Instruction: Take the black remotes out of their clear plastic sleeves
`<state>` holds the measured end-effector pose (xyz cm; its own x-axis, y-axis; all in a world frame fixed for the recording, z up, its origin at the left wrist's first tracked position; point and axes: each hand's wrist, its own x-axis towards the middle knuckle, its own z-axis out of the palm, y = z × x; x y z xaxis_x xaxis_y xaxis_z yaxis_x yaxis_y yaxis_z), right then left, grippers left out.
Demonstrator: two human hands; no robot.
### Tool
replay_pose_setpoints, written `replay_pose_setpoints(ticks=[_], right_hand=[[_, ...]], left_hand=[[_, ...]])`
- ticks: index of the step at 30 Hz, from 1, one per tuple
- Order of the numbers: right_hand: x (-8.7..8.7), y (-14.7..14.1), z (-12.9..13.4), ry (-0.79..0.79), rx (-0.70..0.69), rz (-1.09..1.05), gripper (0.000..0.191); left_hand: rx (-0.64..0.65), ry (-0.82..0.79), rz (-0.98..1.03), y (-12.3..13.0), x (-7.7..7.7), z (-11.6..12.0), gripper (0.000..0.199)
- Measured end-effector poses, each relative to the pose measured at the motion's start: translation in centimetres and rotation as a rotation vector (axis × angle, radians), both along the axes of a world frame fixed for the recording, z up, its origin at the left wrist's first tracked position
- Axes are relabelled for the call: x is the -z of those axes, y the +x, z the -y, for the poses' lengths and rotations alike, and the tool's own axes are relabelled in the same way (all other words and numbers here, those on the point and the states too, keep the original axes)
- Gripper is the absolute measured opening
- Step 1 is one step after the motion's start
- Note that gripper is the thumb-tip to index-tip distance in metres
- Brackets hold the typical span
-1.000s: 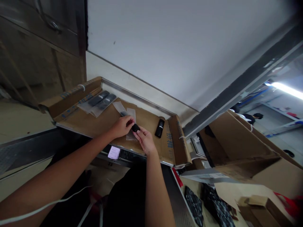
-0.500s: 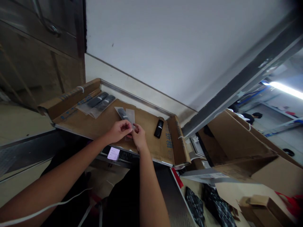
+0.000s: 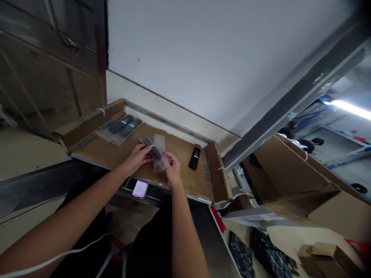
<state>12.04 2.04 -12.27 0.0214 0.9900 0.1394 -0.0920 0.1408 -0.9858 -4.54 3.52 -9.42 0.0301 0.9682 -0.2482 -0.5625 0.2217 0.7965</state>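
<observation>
A black oblong item in a clear plastic bag (image 3: 155, 151) lies slantwise between my hands. My left hand (image 3: 139, 158) is closed on its side, thumb on top of the black part. My right hand (image 3: 173, 168) pinches the bag's lower right end. Beneath it lies a flat clear plastic bag (image 3: 159, 140), partly covered. To the left, two bagged black items (image 3: 126, 129) rest side by side. A bare black oblong item (image 3: 194, 157) with a small white label is at the right, apart from both hands.
Cardboard (image 3: 185, 185) lines the work surface, with raised cardboard sides at left (image 3: 87, 119) and right (image 3: 218, 173). A white wall (image 3: 174, 58) rises behind. A pink note (image 3: 140, 188) is on the front edge. Large cardboard boxes (image 3: 295, 170) stand at right, with people beyond.
My left hand has shifted left along the bag, from a pinch near the right hand to a hold on the item's side. More of the bagged item shows now.
</observation>
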Motion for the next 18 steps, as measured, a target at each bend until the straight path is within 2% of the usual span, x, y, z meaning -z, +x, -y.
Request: replay_pose_setpoints(ticks=[3, 5, 8, 12, 15, 18], right_hand=[[-0.1, -0.1, 0.3, 0.023, -0.101, 0.061, 0.054], [-0.1, -0.1, 0.4, 0.042, -0.124, 0.098, 0.061], [-0.2, -0.1, 0.4, 0.09, -0.079, 0.155, 0.061], [-0.2, -0.2, 0.4, 0.104, -0.032, 0.199, 0.054], [-0.2, -0.2, 0.4, 0.078, -0.024, 0.141, 0.051], [-0.4, -0.1, 0.5, 0.059, -0.016, 0.07, 0.049]], left_hand=[[-0.088, -0.052, -0.001, 0.1, -0.7, -1.9, 0.024], [-0.096, -0.074, -0.001, -0.1, -1.0, -3.0, 0.018], [-0.101, -0.109, 0.029, -1.0, -1.4, -4.2, 0.006], [-0.163, -0.12, 0.02, -1.8, -1.6, -5.2, 0.009], [-0.216, -0.077, -0.084, -1.8, -1.5, -6.5, 0.009], [-0.244, -0.034, -0.279, -2.3, -1.5, -9.3, 0.007]])
